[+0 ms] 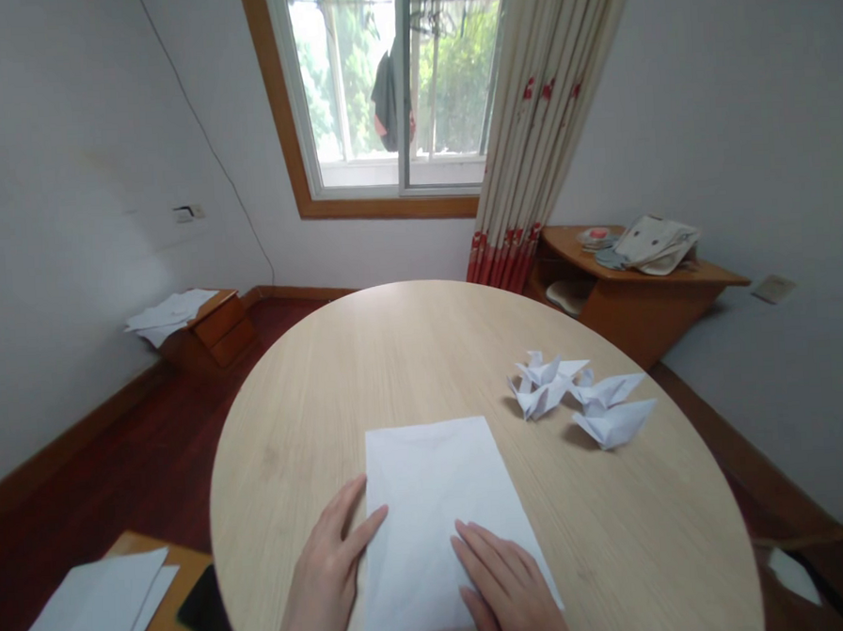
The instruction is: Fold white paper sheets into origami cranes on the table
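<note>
A blank white sheet of paper lies flat on the round light-wood table, near its front edge. My left hand rests open at the sheet's left edge, fingers stretched out and touching the paper. On the sheet's lower right part my right hand lies flat, fingers together and extended. Neither hand holds anything. Several folded white paper birds sit in a cluster on the table to the right of the sheet, apart from both hands.
At the lower left a low wooden surface holds loose white sheets and a dark phone-like object. A wooden corner shelf with a bag stands at the back right beside a curtain. A small cabinet with papers stands by the left wall.
</note>
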Demonstrator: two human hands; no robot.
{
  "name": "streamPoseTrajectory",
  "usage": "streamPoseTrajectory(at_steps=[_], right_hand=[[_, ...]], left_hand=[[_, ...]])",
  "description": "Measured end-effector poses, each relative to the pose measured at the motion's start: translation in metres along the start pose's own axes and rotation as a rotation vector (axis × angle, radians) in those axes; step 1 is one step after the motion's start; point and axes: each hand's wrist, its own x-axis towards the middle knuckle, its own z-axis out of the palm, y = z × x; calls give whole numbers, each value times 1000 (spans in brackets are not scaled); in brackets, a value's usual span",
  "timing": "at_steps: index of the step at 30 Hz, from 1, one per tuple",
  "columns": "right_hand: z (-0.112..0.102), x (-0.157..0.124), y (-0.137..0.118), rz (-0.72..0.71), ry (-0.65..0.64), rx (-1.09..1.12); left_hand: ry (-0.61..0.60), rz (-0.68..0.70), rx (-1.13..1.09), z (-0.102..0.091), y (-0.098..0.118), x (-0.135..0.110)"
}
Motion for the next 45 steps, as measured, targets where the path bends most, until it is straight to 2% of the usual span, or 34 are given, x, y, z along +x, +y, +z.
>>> streamPoseTrajectory(at_steps=[9, 19, 23, 27, 35, 41, 45], right_hand=[[-3, 2, 5, -34, -27, -8], [-2, -4, 10, -47, -85, -19], [-9, 0, 13, -67, -96, -35], [-19, 5, 15, -123, -126, -44], [-29, 8, 16, -163, -291, 199], [-42, 15, 14, -91, -374, 134], [-44, 19, 13, -109, -391, 83]], left_hand=[[-32, -16, -52, 4, -1, -5], [-68, 48, -63, -5, 6, 4], [-59, 93, -78, -6, 11, 8], [-129, 77, -106, -6, 15, 7], [-200, -16, -136, -5, 21, 6], [-234, -39, -124, -3, 22, 6], [-234, 11, -119, -5, 22, 8]])
